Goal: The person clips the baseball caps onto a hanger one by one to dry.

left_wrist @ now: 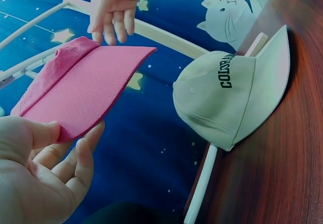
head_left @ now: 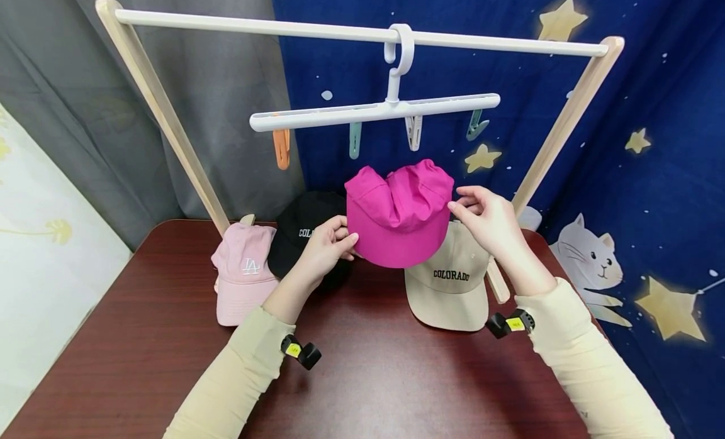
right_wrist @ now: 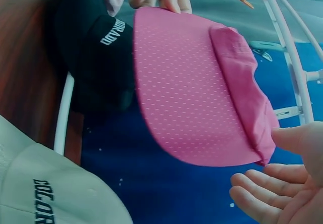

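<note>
A magenta cap (head_left: 399,212) with a crumpled crown is held up below the hanger, brim toward me. My left hand (head_left: 327,245) pinches the left end of its brim, thumb on top and fingers underneath, as the left wrist view also shows. Beside the cap's right edge is my right hand (head_left: 488,217); in the right wrist view its fingers (right_wrist: 267,188) are loose and spread from the thumb, whose tip is right at the cap's edge. Above, a white hanger (head_left: 374,113) carries an orange clip (head_left: 281,150), a teal clip (head_left: 355,140), a white clip (head_left: 414,133) and a green clip (head_left: 476,124).
A pink cap (head_left: 245,272), a black cap (head_left: 294,238) and a beige cap (head_left: 447,288) rest on the dark red table (head_left: 362,376). The hanger hooks over the white rail (head_left: 255,25) of a wooden-legged rack. Grey and blue curtains hang behind.
</note>
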Demonstrator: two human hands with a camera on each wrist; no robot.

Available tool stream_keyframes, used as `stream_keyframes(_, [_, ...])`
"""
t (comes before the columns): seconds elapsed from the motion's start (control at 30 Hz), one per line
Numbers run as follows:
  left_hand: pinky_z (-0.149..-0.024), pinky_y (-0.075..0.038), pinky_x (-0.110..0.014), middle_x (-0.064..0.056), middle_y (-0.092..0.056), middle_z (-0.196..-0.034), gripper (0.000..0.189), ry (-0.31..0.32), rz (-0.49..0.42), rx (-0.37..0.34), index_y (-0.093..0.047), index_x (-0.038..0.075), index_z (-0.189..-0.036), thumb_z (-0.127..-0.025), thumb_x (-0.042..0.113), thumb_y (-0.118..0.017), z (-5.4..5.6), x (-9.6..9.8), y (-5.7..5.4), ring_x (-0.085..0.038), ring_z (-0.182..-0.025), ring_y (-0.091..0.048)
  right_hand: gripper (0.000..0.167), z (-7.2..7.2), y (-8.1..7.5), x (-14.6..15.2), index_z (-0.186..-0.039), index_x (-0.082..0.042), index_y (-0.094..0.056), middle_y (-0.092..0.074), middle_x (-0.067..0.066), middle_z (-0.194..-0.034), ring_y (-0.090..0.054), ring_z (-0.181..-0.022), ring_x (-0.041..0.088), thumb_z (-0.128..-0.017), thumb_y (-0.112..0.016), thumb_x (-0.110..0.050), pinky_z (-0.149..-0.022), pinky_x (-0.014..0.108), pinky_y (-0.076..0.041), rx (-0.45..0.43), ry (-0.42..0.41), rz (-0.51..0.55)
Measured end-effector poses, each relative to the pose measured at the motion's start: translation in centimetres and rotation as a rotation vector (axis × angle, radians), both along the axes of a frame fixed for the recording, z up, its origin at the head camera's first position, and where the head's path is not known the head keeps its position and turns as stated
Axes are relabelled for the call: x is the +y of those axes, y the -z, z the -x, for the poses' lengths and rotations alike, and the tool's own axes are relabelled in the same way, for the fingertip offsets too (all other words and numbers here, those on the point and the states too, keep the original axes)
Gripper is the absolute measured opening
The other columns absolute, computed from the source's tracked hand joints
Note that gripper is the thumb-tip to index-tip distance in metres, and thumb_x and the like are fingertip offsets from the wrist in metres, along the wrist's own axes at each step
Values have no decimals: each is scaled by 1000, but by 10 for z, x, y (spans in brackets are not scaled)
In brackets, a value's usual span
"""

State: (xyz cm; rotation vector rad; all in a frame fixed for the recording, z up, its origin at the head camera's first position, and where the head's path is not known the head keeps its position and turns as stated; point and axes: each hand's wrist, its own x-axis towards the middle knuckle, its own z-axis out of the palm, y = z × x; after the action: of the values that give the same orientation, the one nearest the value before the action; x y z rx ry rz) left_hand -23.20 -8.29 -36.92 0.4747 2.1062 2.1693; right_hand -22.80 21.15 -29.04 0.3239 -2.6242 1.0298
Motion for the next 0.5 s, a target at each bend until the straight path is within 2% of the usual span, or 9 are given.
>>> stream_keyframes(0.2, [-63,-55,-33,-6,-63,-76,13,-5,0,-1,-49,-4,-107,-95,-3,-54,1,-1,2,-18,-65,-64,37,6,-13,-1,-122,-2,-62,-66,14,-104,-64,-86,22,-95,-60,-28,-65,16,-47,70,15,62])
stream_keyframes(0.43, [-63,-54,-34,-6,-63,-77,14,-5,-4,7,-49,-4,-108,-94,-4,-54,1,-2,3,-15,-63,-63,34,20,-27,-3,-119,2,-62,-67,19,-103,-61,-72,-2,-95,-61,-22,-66,14,-50,115,-7,195])
stream_keyframes(0.5, [-63,-54,-34,-7,-64,-78,15,-2,-6,9,-49,-5,-108,-95,-4,-54,0,-2,3,-15,-63,-63,33,23,-31,-5,-119,2,-62,-67,19,-104,-61,-73,-3,-95,-61,-21,-67,15,-51,118,-11,217])
